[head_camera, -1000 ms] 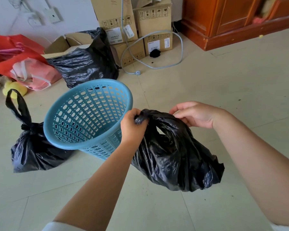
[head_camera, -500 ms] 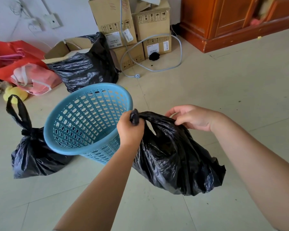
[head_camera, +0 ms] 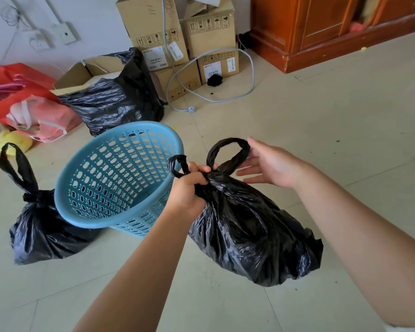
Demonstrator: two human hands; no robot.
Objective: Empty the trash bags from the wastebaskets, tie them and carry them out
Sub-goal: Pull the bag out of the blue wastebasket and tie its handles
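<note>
A full black trash bag (head_camera: 254,238) hangs above the floor at centre right. My left hand (head_camera: 189,185) is shut on its bunched neck and on one handle loop. My right hand (head_camera: 271,165) is open beside the other handle loop, its fingers spread and touching the loop's outer side. A blue perforated wastebasket (head_camera: 115,180) lies tilted on the floor just left of my left hand, with nothing seen inside it. A second black bag (head_camera: 43,231), tied with its handles sticking up, sits on the floor against the basket's left side.
A larger black bag (head_camera: 115,101) leans on an open carton behind the basket. Stacked cardboard boxes (head_camera: 177,39) and a grey cable (head_camera: 225,97) stand at the back wall. Red and pink bags (head_camera: 34,111) lie at left. A wooden cabinet (head_camera: 333,27) fills the back right.
My left hand moved down from one handle to the bag's neck, bunching it. My right hand let go of the other handle and opened. Both handle loops now stand up above the neck.
</note>
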